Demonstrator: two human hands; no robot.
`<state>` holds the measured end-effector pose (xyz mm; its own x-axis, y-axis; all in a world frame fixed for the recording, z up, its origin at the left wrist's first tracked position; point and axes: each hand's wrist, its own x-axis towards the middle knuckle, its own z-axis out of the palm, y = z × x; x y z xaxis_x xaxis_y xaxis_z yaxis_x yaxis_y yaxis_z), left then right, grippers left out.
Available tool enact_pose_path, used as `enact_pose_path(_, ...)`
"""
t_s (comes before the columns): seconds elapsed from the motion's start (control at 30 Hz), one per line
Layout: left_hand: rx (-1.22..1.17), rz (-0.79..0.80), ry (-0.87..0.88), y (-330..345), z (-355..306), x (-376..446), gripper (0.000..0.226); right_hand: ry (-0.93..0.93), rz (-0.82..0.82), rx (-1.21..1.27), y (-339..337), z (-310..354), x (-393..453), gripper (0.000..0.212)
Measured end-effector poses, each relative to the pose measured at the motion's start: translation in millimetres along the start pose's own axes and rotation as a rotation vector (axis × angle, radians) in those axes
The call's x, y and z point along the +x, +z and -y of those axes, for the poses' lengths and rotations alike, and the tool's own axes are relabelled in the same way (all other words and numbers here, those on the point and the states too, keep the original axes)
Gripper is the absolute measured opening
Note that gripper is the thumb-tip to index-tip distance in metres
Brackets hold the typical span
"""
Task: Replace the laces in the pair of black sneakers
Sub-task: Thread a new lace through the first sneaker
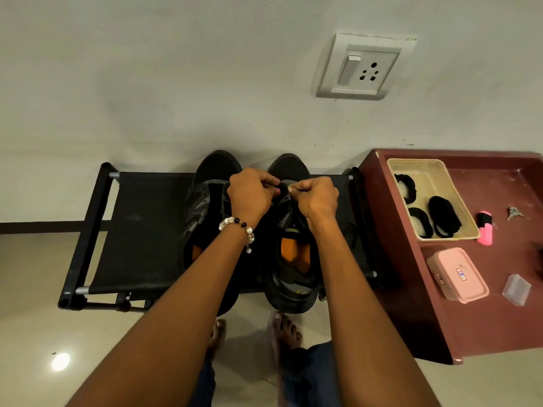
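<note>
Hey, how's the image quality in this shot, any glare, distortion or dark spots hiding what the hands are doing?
Head view: wide-angle bending tilts the wall socket and bows the black rack; a light glares off the floor tile; the black sneakers are dim with little contrast, so what the left hand and right hand pinch is hard to read.

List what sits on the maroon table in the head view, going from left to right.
Beige tray holding black bundles → pink box → pink highlighter → clear plastic piece. The keys lie above that piece, so their place against it is unclear.
</note>
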<state>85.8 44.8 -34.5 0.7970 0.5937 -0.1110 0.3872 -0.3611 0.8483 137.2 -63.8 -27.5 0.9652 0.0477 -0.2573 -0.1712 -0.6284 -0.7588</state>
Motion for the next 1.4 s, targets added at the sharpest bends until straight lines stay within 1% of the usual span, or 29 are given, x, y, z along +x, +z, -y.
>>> enact_pose_path(0.1, -0.005, 0.010, -0.004, -0.1, 1.8, 1.3, 0.016, -0.108, 0.033, -0.105, -4.4, 1.2, -0.6, 0.009)
enact_pose_path(0.17, -0.007, 0.012, -0.001, -0.1, 2.8, 1.2, 0.017, -0.183, 0.022, -0.164, -5.4, 1.9, -1.9, 0.013)
enact_pose_path(0.27, 0.013, 0.005, 0.021, -0.8, 2.5, 0.7, 0.018, -0.227, 0.003, -0.201, -6.7, 3.0, -4.1, 0.013)
enact_pose_path(0.4, 0.092, 0.000, 0.109, -0.8, -0.1, -2.1, 0.018, -0.259, -0.034, -0.231, -7.4, 3.3, -5.1, 0.010)
enact_pose_path(0.57, 0.208, -0.012, 0.209, -1.2, -2.3, -2.3, 0.017, -0.398, -0.085, -0.296, -1.9, -0.1, -2.7, 0.008)
enact_pose_path(0.63, 0.253, -0.009, 0.239, -1.8, -3.7, -1.6, 0.017, -0.425, -0.106, -0.303, -0.9, -2.4, -1.8, 0.007)
enact_pose_path(0.73, 0.314, -0.012, 0.288, -3.3, -5.6, -1.3, 0.018, -0.433, -0.114, -0.275, -0.3, -5.1, -1.2, 0.006)
enact_pose_path(0.9, 0.267, -0.096, 0.277, -1.8, -9.2, -5.4, 0.016, -0.475, -0.111, -0.202, -0.1, -6.8, -1.4, 0.004)
enact_pose_path(0.97, 0.296, -0.107, 0.269, 2.3, -11.1, -6.7, 0.019, -0.470, -0.089, -0.182, -0.8, -7.2, -0.9, 0.006)
enact_pose_path(1.03, 0.365, -0.115, 0.258, 6.8, -11.2, -5.0, 0.023, -0.433, -0.056, -0.146, -0.6, -6.4, -0.4, 0.008)
enact_pose_path(1.13, 0.550, -0.113, 0.289, 12.2, -12.6, -2.5, 0.030, -0.338, -0.009, -0.098, -1.6, -3.7, 0.8, 0.010)
enact_pose_path(1.2, 0.563, -0.077, 0.258, 12.5, -12.2, 0.8, 0.030, -0.284, 0.017, -0.090, -3.3, -2.1, 2.0, 0.015)
enact_pose_path(1.23, 0.510, -0.061, 0.200, 11.0, -10.7, 3.3, 0.030, -0.266, 0.025, -0.094, -4.6, -2.1, 2.1, 0.017)
enact_pose_path(1.27, 0.393, -0.044, 0.122, 9.5, -7.3, 8.5, 0.030, -0.254, 0.030, -0.103, -5.8, -2.2, 1.4, 0.019)
enact_pose_path(1.3, 0.205, -0.024, 0.030, 6.1, -6.3, 11.3, 0.031, -0.249, 0.033, -0.107, -7.6, -2.2, 0.0, 0.021)
enact_pose_path(1.37, -0.246, -0.010, -0.153, -3.0, -9.5, 11.8, 0.029, -0.246, 0.035, -0.102, -10.5, -2.1, -4.4, 0.023)
enact_pose_path(1.4, -0.410, -0.006, -0.208, -8.7, -15.3, 10.2, 0.028, -0.251, 0.030, -0.106, -12.3, -2.2, -6.7, 0.023)
